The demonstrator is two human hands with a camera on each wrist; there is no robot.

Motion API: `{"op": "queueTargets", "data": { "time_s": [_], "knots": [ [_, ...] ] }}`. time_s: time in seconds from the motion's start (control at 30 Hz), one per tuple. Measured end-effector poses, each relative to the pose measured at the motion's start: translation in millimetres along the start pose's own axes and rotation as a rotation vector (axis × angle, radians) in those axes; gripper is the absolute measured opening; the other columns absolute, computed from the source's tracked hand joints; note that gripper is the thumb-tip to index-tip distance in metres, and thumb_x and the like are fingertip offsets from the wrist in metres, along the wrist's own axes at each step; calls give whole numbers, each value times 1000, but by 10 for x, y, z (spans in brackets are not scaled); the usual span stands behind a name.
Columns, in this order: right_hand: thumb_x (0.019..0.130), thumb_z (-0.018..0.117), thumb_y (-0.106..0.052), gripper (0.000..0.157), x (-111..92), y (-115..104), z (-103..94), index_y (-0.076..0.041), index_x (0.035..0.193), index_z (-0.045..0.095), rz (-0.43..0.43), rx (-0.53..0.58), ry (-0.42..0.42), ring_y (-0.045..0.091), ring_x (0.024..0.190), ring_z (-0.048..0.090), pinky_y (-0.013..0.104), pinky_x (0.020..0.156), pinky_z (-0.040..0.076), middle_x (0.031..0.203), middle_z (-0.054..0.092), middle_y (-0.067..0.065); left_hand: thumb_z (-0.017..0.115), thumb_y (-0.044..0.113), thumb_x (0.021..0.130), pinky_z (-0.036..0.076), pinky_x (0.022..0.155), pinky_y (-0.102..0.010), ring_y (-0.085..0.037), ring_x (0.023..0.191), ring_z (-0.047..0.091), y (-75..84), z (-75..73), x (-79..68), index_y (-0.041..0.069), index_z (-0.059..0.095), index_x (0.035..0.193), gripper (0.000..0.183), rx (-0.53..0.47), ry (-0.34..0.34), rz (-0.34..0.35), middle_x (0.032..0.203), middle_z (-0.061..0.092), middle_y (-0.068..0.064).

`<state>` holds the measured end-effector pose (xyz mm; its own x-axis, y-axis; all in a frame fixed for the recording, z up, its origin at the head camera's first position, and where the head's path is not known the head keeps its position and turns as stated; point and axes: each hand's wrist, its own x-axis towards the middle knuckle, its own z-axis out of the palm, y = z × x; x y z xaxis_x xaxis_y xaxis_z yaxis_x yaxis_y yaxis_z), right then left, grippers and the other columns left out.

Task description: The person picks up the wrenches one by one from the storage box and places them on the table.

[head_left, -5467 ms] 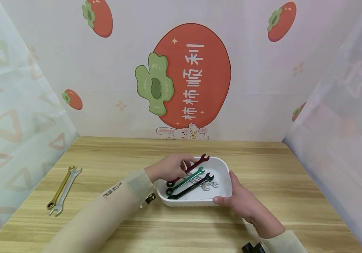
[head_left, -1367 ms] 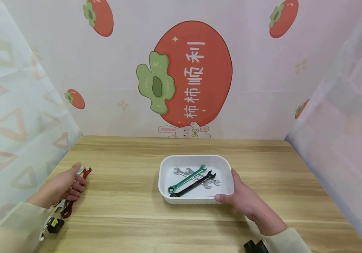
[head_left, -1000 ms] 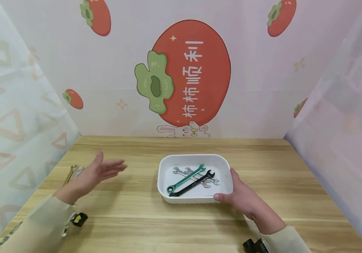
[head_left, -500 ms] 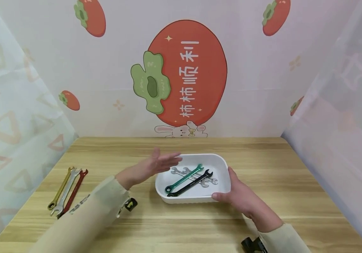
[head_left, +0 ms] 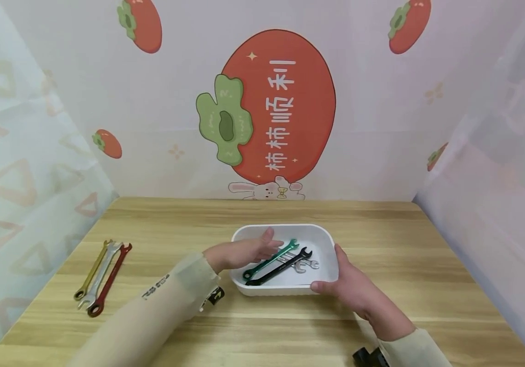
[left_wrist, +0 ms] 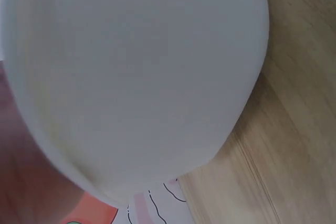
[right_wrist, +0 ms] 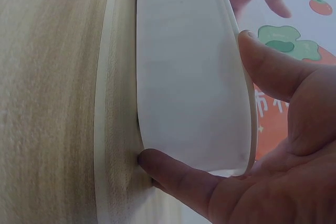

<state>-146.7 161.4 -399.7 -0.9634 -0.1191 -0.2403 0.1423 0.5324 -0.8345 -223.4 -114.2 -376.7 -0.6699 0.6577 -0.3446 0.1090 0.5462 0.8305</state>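
A white plastic bin [head_left: 285,290] holds a green ratchet wrench [head_left: 267,262], a black wrench [head_left: 278,270] and silver wrenches [head_left: 300,267] lying beneath them. My left hand [head_left: 239,253] reaches over the bin's left side, its fingers by the green wrench. Whether they touch it I cannot tell. In the left wrist view the bin's outer wall hides most of what lies beyond. My right hand [head_left: 351,285] grips the bin's right end. In the right wrist view its thumb [right_wrist: 268,66] lies at the rim and a finger [right_wrist: 173,174] near the base.
On the table's left lie a gold wrench [head_left: 92,270], a silver wrench [head_left: 101,275] and a red wrench [head_left: 110,280], side by side. A wall sheet with printed persimmons [head_left: 285,107] stands behind the wooden table [head_left: 189,214], with more sheets left and right.
The red wrench has gone from the bin to the table's left, beside the gold and silver ones. My left hand let it go, then came back right over the bin. My right hand stays.
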Motion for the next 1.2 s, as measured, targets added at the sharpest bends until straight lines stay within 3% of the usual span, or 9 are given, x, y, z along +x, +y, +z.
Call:
{"op": "queueTargets", "data": {
  "time_s": [0.23, 0.37, 0.43, 0.57, 0.67, 0.8, 0.97, 1.2],
  "knots": [
    [77, 87, -32, 124, -14, 2, -10, -2, 158, -3, 7, -3, -2, 42, 133, 37, 61, 110, 26, 155, 28, 27, 12, 77, 93, 26, 113, -51, -27, 134, 46, -2, 57, 65, 27, 36, 156, 84, 28, 13, -18, 146, 51, -2],
    [77, 87, -32, 124, -1, 17, -9, -2, 158, -3, 3, 4, -9, 41, 133, 38, 61, 110, 27, 155, 28, 27, 14, 75, 95, 30, 112, -51, -25, 134, 46, -11, 84, 99, 27, 37, 156, 81, 52, 30, -15, 146, 51, -2],
    [77, 87, -32, 124, 5, 21, -7, -2, 158, -2, 0, 4, -9, 41, 131, 40, 62, 109, 28, 155, 28, 27, 20, 68, 99, 32, 111, -48, -22, 134, 46, -16, 95, 121, 25, 38, 155, 73, 106, 50, -5, 146, 51, -1],
    [77, 87, -33, 125, 11, 25, -6, -2, 158, -2, 4, -9, -6, 41, 128, 43, 62, 107, 32, 154, 29, 27, 50, 44, 103, 37, 109, -42, -17, 130, 49, -34, 120, 198, 18, 42, 153, 56, 251, 103, 27, 144, 53, 1],
    [76, 87, -34, 125, 16, 26, -6, -2, 158, -2, 7, -17, -4, 41, 128, 42, 62, 107, 31, 154, 29, 28, 65, 22, 98, 42, 105, -39, -16, 122, 56, -50, 138, 255, 15, 46, 149, 56, 283, 160, 31, 141, 55, 1],
    [77, 87, -33, 125, 16, 21, -9, -2, 158, -3, 3, -11, -3, 41, 129, 41, 62, 108, 29, 155, 28, 28, 72, 7, 90, 48, 98, -37, -15, 109, 63, -51, 153, 291, 13, 52, 145, 60, 266, 248, 20, 136, 59, -1],
    [77, 87, -31, 124, 15, 9, -11, -3, 158, -2, -4, 3, -3, 41, 129, 41, 62, 108, 29, 154, 28, 27, 79, 3, 82, 49, 91, -32, -9, 94, 63, -53, 170, 316, 12, 56, 141, 64, 353, 312, 21, 126, 64, -2],
    [76, 88, -31, 124, 20, 32, -13, -4, 158, -1, -4, 14, -7, 41, 129, 41, 63, 108, 29, 154, 29, 26, 85, 6, 74, 48, 87, -28, -8, 85, 57, -84, 221, 369, 12, 59, 138, 69, 543, 315, 29, 121, 65, -1]
  ]
}}
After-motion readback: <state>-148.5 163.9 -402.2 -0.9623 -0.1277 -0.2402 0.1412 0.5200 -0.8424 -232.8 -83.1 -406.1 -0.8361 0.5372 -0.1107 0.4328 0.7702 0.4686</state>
